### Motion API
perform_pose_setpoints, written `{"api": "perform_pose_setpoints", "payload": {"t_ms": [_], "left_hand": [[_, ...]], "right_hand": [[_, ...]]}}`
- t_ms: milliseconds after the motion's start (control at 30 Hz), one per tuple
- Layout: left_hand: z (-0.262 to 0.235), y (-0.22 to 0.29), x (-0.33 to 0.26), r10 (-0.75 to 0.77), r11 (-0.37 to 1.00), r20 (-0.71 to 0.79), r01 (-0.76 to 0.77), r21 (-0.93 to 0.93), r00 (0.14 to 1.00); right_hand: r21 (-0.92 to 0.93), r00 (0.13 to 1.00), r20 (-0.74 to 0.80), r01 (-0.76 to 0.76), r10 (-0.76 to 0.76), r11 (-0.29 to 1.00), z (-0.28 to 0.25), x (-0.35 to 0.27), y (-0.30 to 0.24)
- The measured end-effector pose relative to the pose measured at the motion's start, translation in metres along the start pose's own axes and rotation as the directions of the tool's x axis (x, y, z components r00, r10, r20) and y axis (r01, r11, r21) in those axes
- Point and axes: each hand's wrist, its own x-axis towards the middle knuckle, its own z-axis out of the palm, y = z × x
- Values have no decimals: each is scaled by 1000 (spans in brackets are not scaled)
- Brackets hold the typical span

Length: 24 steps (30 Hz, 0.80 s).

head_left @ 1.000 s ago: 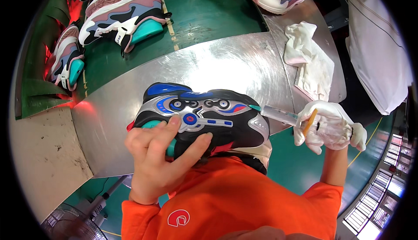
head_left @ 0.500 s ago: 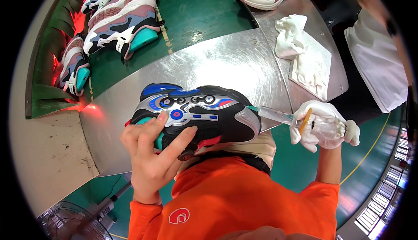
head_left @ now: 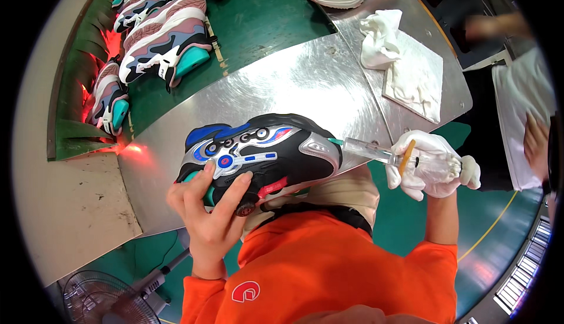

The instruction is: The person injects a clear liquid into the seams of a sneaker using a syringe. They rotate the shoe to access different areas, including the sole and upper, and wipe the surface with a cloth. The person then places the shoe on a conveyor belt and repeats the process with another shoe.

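Note:
My bare left hand (head_left: 205, 218) grips a black, silver and blue sneaker (head_left: 294, 162) at its teal-lined heel end, thumb and fingers pressed on its side. The shoe lies tilted at the metal table's near edge, side facing up. In a white glove, my right hand (head_left: 435, 168) is closed round a clear syringe (head_left: 365, 149) with an orange-brown flange. The syringe's teal tip meets the edge of the sneaker's toe. Whether anything comes out of the tip is too small to tell.
A metal table (head_left: 276, 80) adjoins a green conveyor belt (head_left: 258, 24) bearing several pink, white and grey sneakers (head_left: 170, 42). A white cloth (head_left: 379, 45) lies beside a white pad (head_left: 420, 83). At right stands another person in a white garment (head_left: 523, 101). A fan (head_left: 103, 300) is at lower left.
The sneaker and my left hand sit slightly differently in the picture, and the syringe tip stays at the toe edge. The other person's arms have moved at the right.

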Motion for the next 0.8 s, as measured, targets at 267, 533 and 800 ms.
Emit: {"api": "perform_pose_setpoints", "payload": {"t_ms": [267,533,800], "left_hand": [[7,26,-23,-89,992,-48,93,82,995],[9,45,-26,-120,984,-99,132,121,988],[11,45,-31,-94,986,-94,106,127,991]], "right_hand": [[70,992,-40,121,-118,990,-1,-14,21],[204,983,-158,130,-98,970,16,-27,21],[188,965,-242,147,-99,971,43,-29,13]]}}
